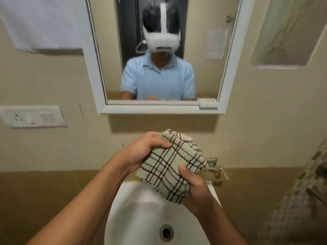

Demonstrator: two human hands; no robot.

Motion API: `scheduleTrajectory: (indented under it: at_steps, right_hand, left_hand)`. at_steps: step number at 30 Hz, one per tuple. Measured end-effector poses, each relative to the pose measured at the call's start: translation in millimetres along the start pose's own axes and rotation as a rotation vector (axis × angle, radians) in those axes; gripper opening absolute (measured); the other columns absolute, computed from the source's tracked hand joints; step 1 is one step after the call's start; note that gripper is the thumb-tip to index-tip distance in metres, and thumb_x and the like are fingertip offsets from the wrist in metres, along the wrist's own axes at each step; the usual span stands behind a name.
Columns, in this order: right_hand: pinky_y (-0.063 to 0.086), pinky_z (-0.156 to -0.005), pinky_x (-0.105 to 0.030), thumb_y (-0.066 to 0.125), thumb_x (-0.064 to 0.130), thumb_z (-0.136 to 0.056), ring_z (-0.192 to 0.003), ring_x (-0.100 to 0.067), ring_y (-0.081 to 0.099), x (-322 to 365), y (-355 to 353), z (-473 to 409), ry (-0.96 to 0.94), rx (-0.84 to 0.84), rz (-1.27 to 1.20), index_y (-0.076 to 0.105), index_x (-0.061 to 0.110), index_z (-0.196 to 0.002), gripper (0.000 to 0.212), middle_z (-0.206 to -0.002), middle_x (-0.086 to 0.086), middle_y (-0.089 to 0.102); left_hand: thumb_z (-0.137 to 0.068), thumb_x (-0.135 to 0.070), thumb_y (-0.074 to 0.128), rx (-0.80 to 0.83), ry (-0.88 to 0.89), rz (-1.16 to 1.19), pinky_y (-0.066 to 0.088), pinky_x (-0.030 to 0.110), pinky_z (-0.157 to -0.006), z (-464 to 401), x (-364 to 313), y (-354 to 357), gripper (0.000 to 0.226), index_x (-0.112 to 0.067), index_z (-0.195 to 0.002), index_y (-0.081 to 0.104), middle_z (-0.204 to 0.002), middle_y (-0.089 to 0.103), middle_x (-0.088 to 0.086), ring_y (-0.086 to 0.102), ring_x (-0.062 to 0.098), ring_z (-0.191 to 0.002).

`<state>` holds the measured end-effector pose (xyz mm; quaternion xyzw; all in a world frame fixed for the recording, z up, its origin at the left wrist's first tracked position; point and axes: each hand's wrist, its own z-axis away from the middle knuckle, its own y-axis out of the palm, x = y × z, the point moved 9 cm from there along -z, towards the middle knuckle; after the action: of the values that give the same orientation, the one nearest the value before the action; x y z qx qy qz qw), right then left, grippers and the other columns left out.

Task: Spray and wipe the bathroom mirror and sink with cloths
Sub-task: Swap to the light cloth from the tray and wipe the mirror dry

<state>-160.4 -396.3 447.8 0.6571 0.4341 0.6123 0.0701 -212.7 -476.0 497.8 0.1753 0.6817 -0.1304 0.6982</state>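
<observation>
A folded pale green cloth (169, 165) with dark check lines hangs in the air above the back of the white sink (134, 214). My left hand (146, 149) grips its upper left edge, fingers curled over the top. My right hand (192, 184) holds its lower right corner, thumb pressed on the front. The white-framed mirror (203, 50) hangs on the wall straight ahead, above both hands, and reflects a person in a light blue shirt with a headset. The sink's drain (166, 233) shows below. No spray bottle is in view.
A clear soap dish (215, 172) sits on the wall behind the cloth, right of the sink. A switch and socket plate (31, 116) is on the left wall. A white cloth (39, 23) hangs at upper left. A recessed niche (286, 32) is at upper right, metal fittings (316, 191) at far right.
</observation>
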Motion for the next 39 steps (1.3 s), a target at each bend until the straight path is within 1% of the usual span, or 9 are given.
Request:
scheduleTrajectory:
  at_steps: [6,10,13,17,20,23,26,30,39]
  right_hand:
    - [0.048,-0.102,-0.058,0.066,0.032,-0.086,-0.117,-0.039,0.063,55.4,20.4,-45.3,-0.132,-0.257,-0.121,0.056,0.006,-0.133,0.055,-0.128,-0.022,0.065]
    - [0.059,-0.086,-0.036,0.078,0.053,-0.068,-0.106,-0.020,0.071,146.3,33.1,-50.2,-0.559,-0.614,0.177,0.065,0.015,-0.126,0.071,-0.115,-0.002,0.074]
    - [0.046,-0.107,-0.041,0.075,0.045,-0.078,-0.123,-0.023,0.059,229.4,56.0,-40.0,-0.879,-0.879,0.527,0.062,0.013,-0.130,0.063,-0.128,-0.006,0.066]
    - [0.027,-0.120,-0.042,0.049,0.037,-0.086,-0.143,-0.022,0.036,323.9,130.7,-51.9,-1.331,-0.846,1.077,0.042,0.016,-0.148,0.066,-0.152,-0.006,0.042]
    - [0.011,-0.123,-0.050,0.031,0.041,-0.076,-0.151,-0.029,0.014,369.2,168.2,-90.3,-1.361,-0.934,1.485,0.025,0.020,-0.156,0.083,-0.163,-0.007,0.023]
    - [0.001,-0.121,-0.060,0.060,0.032,-0.086,-0.152,-0.035,-0.002,396.4,177.2,-146.5,-1.185,-1.076,1.801,0.006,0.023,-0.159,0.091,-0.166,-0.010,0.006]
    - [-0.006,-0.119,-0.062,0.049,0.060,-0.088,-0.151,-0.037,-0.013,406.5,187.9,-175.1,-1.128,-1.177,1.824,-0.003,0.020,-0.158,0.096,-0.166,-0.012,-0.005]
    - [-0.006,-0.118,-0.064,0.013,0.079,-0.085,-0.150,-0.036,-0.017,419.5,217.1,-192.1,-1.133,-1.172,1.743,-0.009,0.020,-0.157,0.096,-0.166,-0.011,-0.011]
    - [-0.021,-0.113,-0.061,0.025,0.074,-0.093,-0.146,-0.034,-0.031,351.3,337.9,-262.1,-1.323,-0.644,2.147,-0.017,0.027,-0.155,0.089,-0.160,-0.006,-0.031]
  left_hand:
    - [-0.076,-0.029,0.079,-0.320,0.470,-0.675,0.052,0.034,-0.093,-8.5,-117.1,-20.1,0.027,-0.022,-0.101,0.073,-0.108,0.066,-0.010,0.063,0.003,-0.100]
    - [-0.084,-0.034,0.071,-0.514,0.833,-0.904,0.051,0.035,-0.100,7.3,-186.7,-36.0,0.025,-0.029,-0.108,0.066,-0.124,0.061,-0.013,0.055,-0.001,-0.119]
    - [-0.092,-0.030,0.066,-0.748,1.004,-1.092,0.043,0.032,-0.109,25.3,-230.2,-55.0,0.035,-0.026,-0.126,0.060,-0.137,0.054,-0.009,0.044,0.001,-0.131]
    - [-0.093,-0.043,0.041,-1.042,1.012,-1.318,0.007,0.041,-0.125,31.1,-272.3,-91.8,0.065,-0.015,-0.152,0.035,-0.162,0.027,0.001,0.012,0.017,-0.153]
    - [-0.095,-0.042,0.031,-1.139,0.987,-1.372,-0.004,0.041,-0.124,26.8,-293.3,-119.5,0.073,-0.013,-0.158,0.012,-0.168,0.004,0.003,-0.002,0.020,-0.155]
    - [-0.097,-0.036,0.029,-1.146,1.006,-1.421,0.001,0.044,-0.123,20.7,-301.9,-132.5,0.071,-0.010,-0.159,0.005,-0.167,0.000,0.008,0.001,0.025,-0.154]
    - [-0.098,-0.031,0.029,-1.114,1.062,-1.452,0.001,0.039,-0.124,19.6,-300.7,-138.1,0.068,-0.009,-0.158,0.008,-0.167,0.003,0.008,0.004,0.025,-0.154]
    - [-0.097,-0.029,0.031,-1.087,1.099,-1.481,0.006,0.037,-0.124,19.6,-298.9,-145.2,0.066,-0.006,-0.157,0.014,-0.167,0.006,0.008,0.007,0.026,-0.154]
    - [-0.099,-0.036,0.031,-1.114,1.148,-1.522,0.009,0.039,-0.123,15.8,-296.6,-150.1,0.068,-0.008,-0.158,0.013,-0.166,0.012,0.011,0.011,0.028,-0.153]
